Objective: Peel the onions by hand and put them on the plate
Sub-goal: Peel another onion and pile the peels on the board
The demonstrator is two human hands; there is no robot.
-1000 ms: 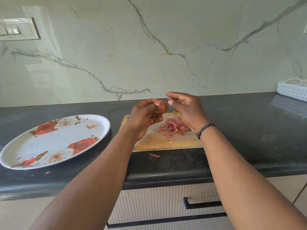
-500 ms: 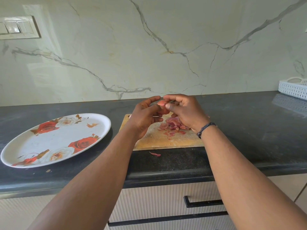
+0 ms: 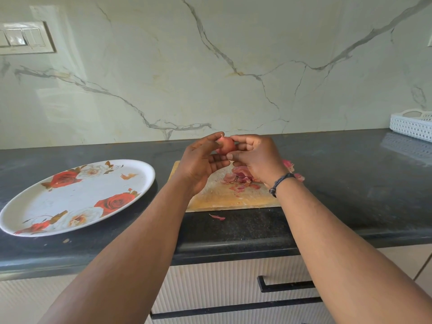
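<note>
Holding a small reddish onion (image 3: 226, 145) above the far edge of the wooden cutting board (image 3: 224, 197), with both hands meeting around it. Left hand (image 3: 198, 163) curled about the onion's left side, thumb up near its tip, fingers tucked under. Right hand (image 3: 256, 157) pinching the onion's right side with bent fingertips, a dark cord bracelet (image 3: 279, 183) on its wrist. Pinkish onion skins (image 3: 240, 176) heaped on the board just below the hands, partly hidden by the right hand, a few spilling off the board's right edge. One stray skin flake (image 3: 217, 217) lying on the dark countertop (image 3: 350, 183) just in front of the board. Resting left of the board, close to its corner: an oval white plate (image 3: 70, 202) printed with red roses, holding no onion. Far right of the board, against the marble wall: a white perforated basket (image 3: 412, 123). Below the counter's front edge: ribbed drawer fronts with black handles (image 3: 285, 285).
</note>
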